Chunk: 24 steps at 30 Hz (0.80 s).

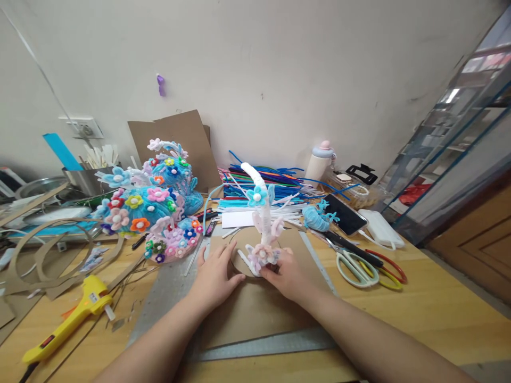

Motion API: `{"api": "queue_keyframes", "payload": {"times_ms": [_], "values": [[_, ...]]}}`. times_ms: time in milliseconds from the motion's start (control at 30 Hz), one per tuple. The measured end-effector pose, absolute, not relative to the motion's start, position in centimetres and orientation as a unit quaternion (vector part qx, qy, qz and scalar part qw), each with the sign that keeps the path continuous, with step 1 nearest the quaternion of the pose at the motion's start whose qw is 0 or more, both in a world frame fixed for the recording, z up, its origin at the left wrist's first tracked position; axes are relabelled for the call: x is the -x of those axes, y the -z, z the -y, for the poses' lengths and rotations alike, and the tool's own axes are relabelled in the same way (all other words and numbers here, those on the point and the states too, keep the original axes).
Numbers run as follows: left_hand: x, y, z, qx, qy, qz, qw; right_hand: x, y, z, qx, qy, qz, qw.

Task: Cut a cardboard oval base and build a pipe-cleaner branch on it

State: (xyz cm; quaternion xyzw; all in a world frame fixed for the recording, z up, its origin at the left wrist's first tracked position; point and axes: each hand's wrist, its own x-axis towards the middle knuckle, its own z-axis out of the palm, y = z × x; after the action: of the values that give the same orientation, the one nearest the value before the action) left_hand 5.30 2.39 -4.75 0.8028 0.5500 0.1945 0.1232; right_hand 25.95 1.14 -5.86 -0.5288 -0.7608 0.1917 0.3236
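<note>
A white wrapped stem [265, 215] with a curved top stands upright over a brown cardboard sheet [267, 314]. It bears a blue pipe-cleaner flower [256, 197] partway up and a pink flower [264, 254] near its foot. My right hand [285, 271] is closed around the base beside the pink flower. My left hand [219, 271] lies on the cardboard with its fingers spread, next to a curved line drawn there. A short white strip [244, 258] is between the hands. My right fingers partly hide the stem's foot.
At left are flower-covered pipe-cleaner pieces [139, 207], cardboard rings [40, 255] and a yellow glue gun [75, 319]. Scissors [355, 268], pliers [393, 274], blue yarn [316, 218] and a phone [345, 213] lie at right. Pipe cleaners [255, 183] are piled at the wall.
</note>
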Motion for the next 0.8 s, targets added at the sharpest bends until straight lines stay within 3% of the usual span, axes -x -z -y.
{"api": "queue_keyframes", "payload": {"times_ms": [133, 233, 333, 567, 800], "values": [[-5.3, 2.1, -3.7, -0.715, -0.332, -0.572, 0.227, -26.0, 6.1, -1.2, 0.529, -0.186, 0.763, 0.322], [-6.1, -1.7, -5.8, -0.603, -0.48, -0.511, 0.381, -26.0, 6.2, -1.3, 0.525, -0.185, 0.766, 0.321], [-7.6, -5.6, -8.1, -0.524, -0.546, -0.443, 0.479, -26.0, 6.2, -1.4, 0.52, -0.187, 0.768, 0.323], [-10.8, -10.3, -11.1, -0.448, -0.467, -0.351, 0.677, -26.0, 5.9, -1.4, 0.517, -0.17, 0.774, 0.324], [-11.6, -11.4, -11.9, -0.442, -0.426, -0.344, 0.711, -26.3, 5.0, -1.4, 0.503, -0.147, 0.801, 0.292]]}}
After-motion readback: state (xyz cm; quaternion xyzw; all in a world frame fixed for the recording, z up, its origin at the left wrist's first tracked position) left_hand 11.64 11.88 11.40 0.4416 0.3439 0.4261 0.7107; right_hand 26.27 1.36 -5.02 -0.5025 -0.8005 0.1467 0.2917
